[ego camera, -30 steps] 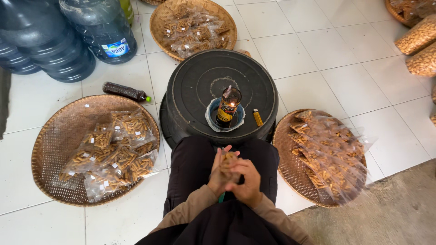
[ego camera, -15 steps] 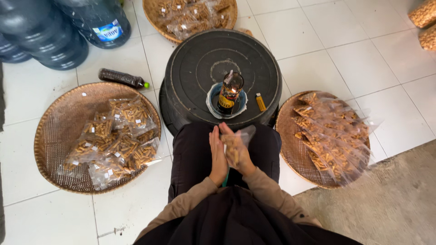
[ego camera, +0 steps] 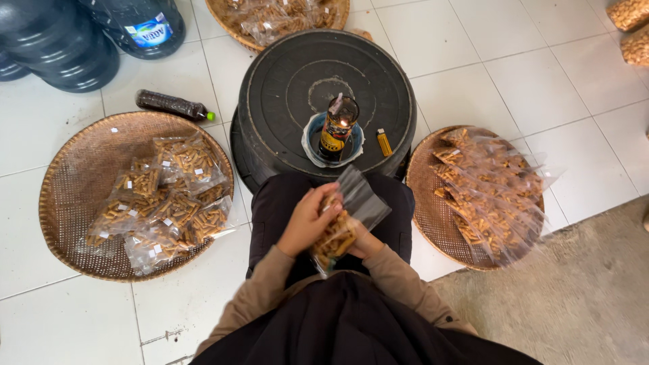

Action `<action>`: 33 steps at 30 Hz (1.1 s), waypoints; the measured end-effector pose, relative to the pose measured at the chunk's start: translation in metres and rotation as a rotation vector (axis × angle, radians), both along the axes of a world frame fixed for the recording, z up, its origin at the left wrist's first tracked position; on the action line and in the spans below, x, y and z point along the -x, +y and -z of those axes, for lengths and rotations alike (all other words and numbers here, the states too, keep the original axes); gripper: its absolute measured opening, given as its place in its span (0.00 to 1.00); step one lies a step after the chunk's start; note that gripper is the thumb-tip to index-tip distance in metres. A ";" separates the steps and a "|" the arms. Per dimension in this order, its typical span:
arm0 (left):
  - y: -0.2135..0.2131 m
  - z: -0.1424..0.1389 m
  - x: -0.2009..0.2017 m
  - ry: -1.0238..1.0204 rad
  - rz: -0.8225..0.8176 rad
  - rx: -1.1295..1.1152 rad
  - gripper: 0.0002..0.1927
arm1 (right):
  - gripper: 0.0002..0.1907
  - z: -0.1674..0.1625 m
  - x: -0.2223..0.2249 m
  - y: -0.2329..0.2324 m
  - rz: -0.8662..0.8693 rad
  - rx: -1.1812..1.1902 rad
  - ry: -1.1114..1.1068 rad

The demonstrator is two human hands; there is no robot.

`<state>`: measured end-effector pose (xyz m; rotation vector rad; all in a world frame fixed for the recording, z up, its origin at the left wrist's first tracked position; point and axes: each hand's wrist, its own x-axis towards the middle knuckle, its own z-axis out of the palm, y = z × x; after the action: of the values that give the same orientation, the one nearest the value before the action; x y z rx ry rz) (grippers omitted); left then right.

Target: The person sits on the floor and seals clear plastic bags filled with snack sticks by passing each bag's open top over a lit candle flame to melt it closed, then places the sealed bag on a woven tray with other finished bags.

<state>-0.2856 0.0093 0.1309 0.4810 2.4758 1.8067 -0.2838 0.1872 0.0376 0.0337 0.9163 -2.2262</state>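
Observation:
I hold a clear plastic snack bag (ego camera: 341, 223) of small brown sticks over my lap, its open top pointing toward the black tub. My left hand (ego camera: 305, 220) grips the bag's left side. My right hand (ego camera: 365, 242) is under the bag, mostly hidden by it. Just ahead, a lit bottle lamp (ego camera: 337, 127) stands in a blue dish on the upturned black tub (ego camera: 284, 88), with a small yellow lighter (ego camera: 384, 142) beside it.
A woven tray (ego camera: 71, 176) on my left holds several sealed snack bags. Another woven tray (ego camera: 422, 176) on my right holds several bags of snacks. A third tray (ego camera: 230, 17) lies beyond the tub. Large water jugs (ego camera: 61, 40) and a dark bottle (ego camera: 172, 105) are at the far left.
My hands were pressed together around the bag near the lamp; now the bag is drawn back over my lap and turned flat, its clear top fanned out.

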 end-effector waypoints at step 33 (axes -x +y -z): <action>0.004 0.021 -0.009 -0.090 -0.419 -0.575 0.21 | 0.19 -0.062 0.024 0.020 0.601 -0.423 0.366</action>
<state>-0.2767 0.0133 0.1098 -0.1295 2.0770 2.6396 -0.3083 0.2075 0.0992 0.1119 1.7568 -2.5759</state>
